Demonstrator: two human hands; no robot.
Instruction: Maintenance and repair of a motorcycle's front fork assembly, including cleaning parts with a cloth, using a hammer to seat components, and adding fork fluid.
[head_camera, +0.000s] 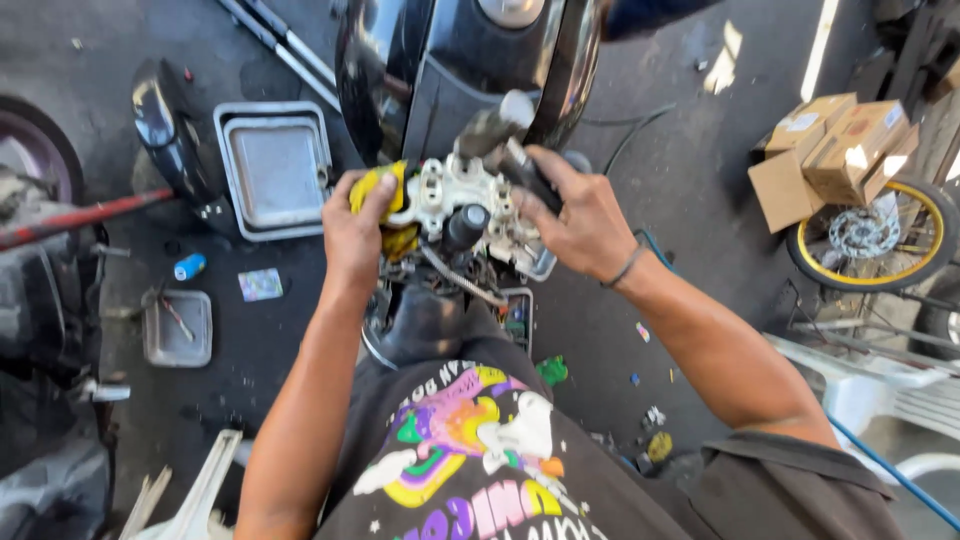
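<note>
Engine head (455, 195), a pale cast-metal motorcycle part, sits at centre frame just below the black fuel tank (450, 70), between both hands. It stays mounted on the bike, so the person leans over it from above, seemingly to work on it in place.

Left hand (355, 225) is clenched on a yellow rag (385, 185), pressed against the left side of the metal part; the rag likely keeps oil off the skin and gives grip or wipes the surface. Right hand (580, 220) wraps the right side of the part, fingers curled round a dark grey cylinder (495, 135) that sticks up toward the tank; looks like a bracing hold. A dark band sits on that wrist. A black round knob (465, 225) and a thin cable (460, 275) lie just below the part, cable running down right.

Around the bike, things are laid out on the concrete floor (680, 160), probably so they stay within reach:
- grey square tray (275, 165), upper left, beside a black curved cover (160, 115)
- small clear tray (178, 328) at left with a thin tool in it
- blue cap-like bit (188, 266) and a small card (260, 284) near it
- green scrap (552, 370) lower centre

Cardboard boxes (830, 150) are stacked at upper right, resting against a yellow-rimmed wheel (870, 240), well apart from the hands. White plastic chair (880, 390) at lower right. Red bar (80, 215) and another wheel at far left edge. Person's printed dark shirt fills the bottom of the frame.
</note>
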